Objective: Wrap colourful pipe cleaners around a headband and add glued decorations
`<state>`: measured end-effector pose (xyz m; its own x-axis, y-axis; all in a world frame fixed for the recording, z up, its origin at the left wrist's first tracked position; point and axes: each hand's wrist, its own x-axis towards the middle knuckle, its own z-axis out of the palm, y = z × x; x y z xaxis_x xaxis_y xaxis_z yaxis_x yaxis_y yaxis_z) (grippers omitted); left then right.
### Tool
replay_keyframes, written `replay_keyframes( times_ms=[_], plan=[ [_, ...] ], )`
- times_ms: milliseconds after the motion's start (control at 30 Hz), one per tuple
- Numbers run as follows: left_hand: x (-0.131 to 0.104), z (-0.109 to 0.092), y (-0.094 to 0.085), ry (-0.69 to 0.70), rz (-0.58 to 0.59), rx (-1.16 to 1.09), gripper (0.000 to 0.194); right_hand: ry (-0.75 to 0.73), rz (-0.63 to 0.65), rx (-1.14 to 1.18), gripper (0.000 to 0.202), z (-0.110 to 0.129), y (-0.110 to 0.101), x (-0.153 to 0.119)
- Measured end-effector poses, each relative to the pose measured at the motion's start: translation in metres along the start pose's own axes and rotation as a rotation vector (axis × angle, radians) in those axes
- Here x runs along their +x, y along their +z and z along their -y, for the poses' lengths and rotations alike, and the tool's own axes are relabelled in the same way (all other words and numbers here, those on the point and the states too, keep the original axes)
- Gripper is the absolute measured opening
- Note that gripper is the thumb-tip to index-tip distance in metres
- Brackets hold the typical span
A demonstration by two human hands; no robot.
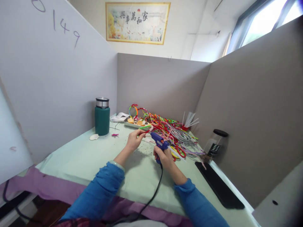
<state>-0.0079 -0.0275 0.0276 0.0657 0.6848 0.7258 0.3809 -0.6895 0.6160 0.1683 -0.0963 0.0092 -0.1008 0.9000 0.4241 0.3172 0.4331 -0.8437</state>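
My right hand [163, 155] is wrapped round the handle of a blue glue gun [159, 140]. A clear glue stick [176, 154] pokes out of its back end, and a black cord [156, 189] runs down from the handle toward me. Pinched in my left hand [134, 139] are fuzzy pipe cleaners [146, 127], green and red, with a pale pink curl at the far end. The gun's nozzle points at that pink curl, close to it; whether they touch I cannot tell.
Behind my hands spreads a heap of coloured pipe cleaners [170, 129], beside a shallow tray [133, 125] of small pieces. A green bottle [102, 118] stands left. At right are a red cup of white sticks [186, 127], a clear jar [216, 145] and a black strip [219, 186]. Partitions enclose the table.
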Motion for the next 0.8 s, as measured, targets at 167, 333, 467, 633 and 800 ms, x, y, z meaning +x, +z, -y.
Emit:
replay_keyframes(
  times_ms=[167, 333, 467, 633, 800],
  plan=[
    [0.001, 0.003, -0.001, -0.014, -0.010, -0.014, 0.016, -0.009, 0.071, -0.010, 0.037, -0.006, 0.002, -0.002],
    [0.004, 0.001, -0.009, -0.062, -0.065, -0.029, 0.017, -0.037, 0.033, -0.221, 0.038, -0.006, 0.000, -0.001],
    [0.008, 0.005, -0.023, -0.102, -0.145, -0.026, 0.017, -0.146, 0.071, -0.602, 0.024, 0.002, 0.006, -0.003],
    [0.013, 0.015, -0.047, -0.119, -0.206, -0.040, 0.018, -0.208, 0.354, -0.923, 0.043, 0.017, 0.015, -0.009],
    [0.012, 0.022, -0.058, -0.147, -0.199, -0.099, 0.021, -0.274, 0.701, -0.586, 0.035, 0.026, 0.011, 0.036]
  ],
)
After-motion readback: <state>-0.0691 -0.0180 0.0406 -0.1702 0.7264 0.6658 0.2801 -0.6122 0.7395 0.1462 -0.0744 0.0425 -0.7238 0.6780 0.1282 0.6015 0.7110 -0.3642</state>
